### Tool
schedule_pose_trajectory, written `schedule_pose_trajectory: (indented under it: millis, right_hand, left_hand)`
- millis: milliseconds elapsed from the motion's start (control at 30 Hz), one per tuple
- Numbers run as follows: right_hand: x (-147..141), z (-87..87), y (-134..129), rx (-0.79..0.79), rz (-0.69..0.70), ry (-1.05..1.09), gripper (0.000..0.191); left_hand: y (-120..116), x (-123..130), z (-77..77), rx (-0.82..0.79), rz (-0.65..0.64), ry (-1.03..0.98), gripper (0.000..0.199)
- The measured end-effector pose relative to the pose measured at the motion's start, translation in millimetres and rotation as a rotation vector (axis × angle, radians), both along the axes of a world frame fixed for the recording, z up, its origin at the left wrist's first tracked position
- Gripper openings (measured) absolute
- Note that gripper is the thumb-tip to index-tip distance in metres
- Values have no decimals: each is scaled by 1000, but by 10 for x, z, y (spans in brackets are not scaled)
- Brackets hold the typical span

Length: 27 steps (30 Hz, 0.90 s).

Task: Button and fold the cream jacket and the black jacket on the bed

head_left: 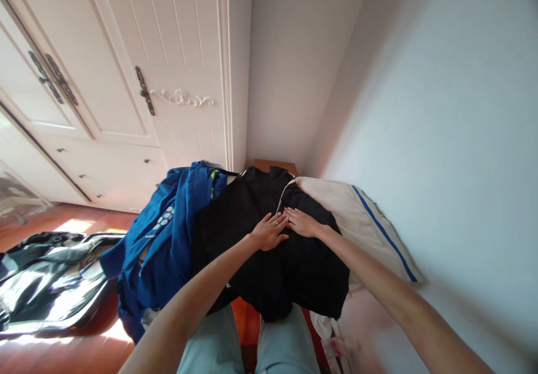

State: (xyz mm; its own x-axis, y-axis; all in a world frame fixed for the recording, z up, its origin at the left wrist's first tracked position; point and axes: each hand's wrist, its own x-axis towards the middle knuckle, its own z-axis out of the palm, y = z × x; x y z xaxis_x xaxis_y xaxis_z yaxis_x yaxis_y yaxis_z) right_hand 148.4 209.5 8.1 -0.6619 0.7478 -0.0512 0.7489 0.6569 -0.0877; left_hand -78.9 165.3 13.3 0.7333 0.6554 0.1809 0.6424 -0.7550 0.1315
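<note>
A black garment (235, 217) with thin white piping lies spread out in front of my legs. My left hand (269, 232) rests flat on its middle, fingers stretched out, a ring on one finger. Right beside it, my right hand (300, 222) also lies flat on the black cloth, and the fingertips of both hands meet near the piping. To the left is a rumpled blue garment (155, 250) with pale round prints and a yellow-green patch. On the right, a cream garment (340, 200) with a blue stripe lies against the wall, partly under the black one.
White wardrobe doors (113, 54) with dark metal handles stand at the back left. An open suitcase (54, 284) with things inside lies on the reddish wooden floor (96, 357). A pale wall (454, 127) rises close on the right. White cloth (325, 329) hangs low near my legs.
</note>
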Motion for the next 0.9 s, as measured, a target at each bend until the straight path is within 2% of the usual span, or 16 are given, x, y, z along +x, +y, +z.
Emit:
schedule_pose_trajectory:
  millis: [100,233,333,400,500,567,667,800,900]
  right_hand:
    - [151,-10,170,68,-9,-54,73]
    - [321,125,603,71,-210,-135,72]
    - [261,174,862,111,-280,-114,73]
    - [149,138,939,129,-193,-84,74]
    - [0,21,984,70,37,-44,73]
    - [-41,-43,1032,36,83,-26,75]
    - [-38,-72,1179,43,13,-21,82]
    - [-31,-56,1435,14,-185,-38,88]
    - [-51,-57,1601,-6,-261,-30,90]
  left_hand:
    - [17,-5,-136,-33,-1,8,63]
    - [29,-103,-192,-7,11,-9,65]
    - [24,-100,-216,-1,15,-22,65]
    - [20,-91,-231,-3,18,-34,66]
    - [6,-94,-234,-4,19,-65,65]
    - [-11,-104,-215,-14,14,-83,64]
    - [-34,-117,-169,-52,1,-84,64]
    - [-44,-129,-130,-68,-10,-86,63]
    - [-42,-141,-128,-72,-23,-101,63]
